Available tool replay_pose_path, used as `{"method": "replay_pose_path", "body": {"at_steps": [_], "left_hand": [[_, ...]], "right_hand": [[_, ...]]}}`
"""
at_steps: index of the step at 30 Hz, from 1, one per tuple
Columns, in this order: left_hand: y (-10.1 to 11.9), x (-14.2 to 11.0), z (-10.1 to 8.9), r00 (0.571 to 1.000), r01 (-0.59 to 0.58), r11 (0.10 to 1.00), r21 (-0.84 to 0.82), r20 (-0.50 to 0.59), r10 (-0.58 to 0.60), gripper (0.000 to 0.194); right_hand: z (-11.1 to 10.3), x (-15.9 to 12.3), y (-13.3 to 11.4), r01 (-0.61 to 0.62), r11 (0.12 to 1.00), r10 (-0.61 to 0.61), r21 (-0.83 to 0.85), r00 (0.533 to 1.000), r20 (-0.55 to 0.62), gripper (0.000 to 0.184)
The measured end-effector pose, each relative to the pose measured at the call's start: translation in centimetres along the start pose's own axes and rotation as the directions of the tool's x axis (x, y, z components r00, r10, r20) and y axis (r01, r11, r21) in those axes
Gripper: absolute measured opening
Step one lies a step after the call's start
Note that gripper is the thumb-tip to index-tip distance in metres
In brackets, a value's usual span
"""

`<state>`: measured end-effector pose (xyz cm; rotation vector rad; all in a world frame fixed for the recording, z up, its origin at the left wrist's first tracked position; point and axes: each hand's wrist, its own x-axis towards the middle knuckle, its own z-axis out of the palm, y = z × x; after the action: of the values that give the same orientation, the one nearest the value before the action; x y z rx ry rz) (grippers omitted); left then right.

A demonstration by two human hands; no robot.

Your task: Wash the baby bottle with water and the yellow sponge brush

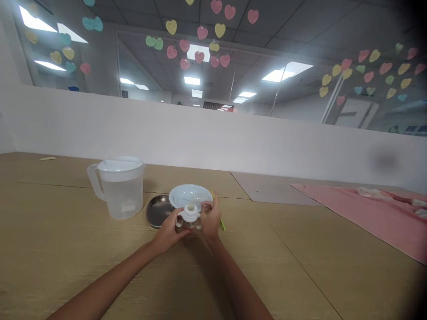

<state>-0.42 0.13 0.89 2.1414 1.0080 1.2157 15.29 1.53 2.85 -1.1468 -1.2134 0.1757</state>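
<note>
Both of my hands hold a small clear plastic baby bottle with a white cap and side handles. My left hand grips it from the left side, and my right hand holds it from the right, fingers on the white cap. Just behind the bottle lies a round white plate or lid. A round dark metal dish sits to its left, close to my left hand. A thin yellow-green stick shows beyond my right hand, its middle hidden behind that hand.
A clear plastic pitcher with a white lid stands on the light wood table to the left. A pink cloth with some items on it lies at the right, beside a grey mat. A white partition runs along the table's far side.
</note>
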Motion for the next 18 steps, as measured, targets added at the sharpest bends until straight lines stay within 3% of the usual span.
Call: {"method": "replay_pose_path", "body": {"at_steps": [9, 18], "left_hand": [[0.12, 0.0, -0.11, 1.0, 0.014, 1.0, 0.005, 0.008, -0.014, 0.059], [-0.01, 0.02, -0.07, 1.0, 0.005, 1.0, 0.002, 0.016, -0.005, 0.057]], "right_hand": [[-0.04, -0.03, 0.22, 0.021, 0.999, -0.02, -0.03, 0.999, 0.04, 0.056], [-0.38, 0.11, -0.27, 0.019, 0.974, 0.016, -0.224, 0.988, 0.153, 0.038]]}}
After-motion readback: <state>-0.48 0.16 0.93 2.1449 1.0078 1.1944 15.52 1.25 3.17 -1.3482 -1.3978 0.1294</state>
